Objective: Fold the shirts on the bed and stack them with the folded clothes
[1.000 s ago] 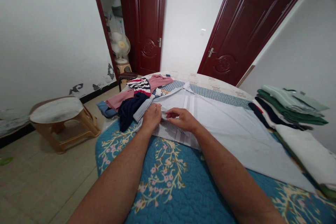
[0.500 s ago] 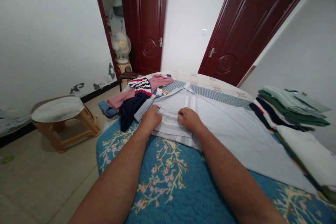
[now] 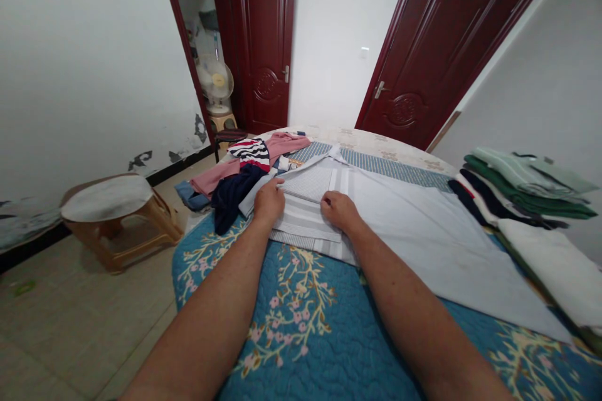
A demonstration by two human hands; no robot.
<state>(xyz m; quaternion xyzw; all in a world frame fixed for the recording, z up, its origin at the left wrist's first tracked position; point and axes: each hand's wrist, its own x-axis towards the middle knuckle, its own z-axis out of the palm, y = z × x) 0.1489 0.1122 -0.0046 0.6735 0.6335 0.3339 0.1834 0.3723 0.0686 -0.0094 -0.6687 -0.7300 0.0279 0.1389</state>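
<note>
Spread across the quilted cover is a light grey shirt [image 3: 414, 219], its collar-like end at the far edge. A finely striped part of it lies folded over itself in front of me. My left hand [image 3: 269, 202] pinches the left edge of that folded part between thumb and fingers. On its right side, my right hand [image 3: 341, 210] is closed with curled fingers on the same cloth. The fingertips of both hands are partly hidden.
A blue floral quilted cover [image 3: 291, 319] lies over the round table. Left of the shirt is a heap of pink, navy and striped clothes [image 3: 254, 156]. Folded clothes [image 3: 531, 185] are stacked at the right. A brown stool [image 3: 117, 213] stands on the floor at left.
My left hand has shifted slightly left and away from me along the folded edge. The right hand stays nearly in place, and the view has turned a little.
</note>
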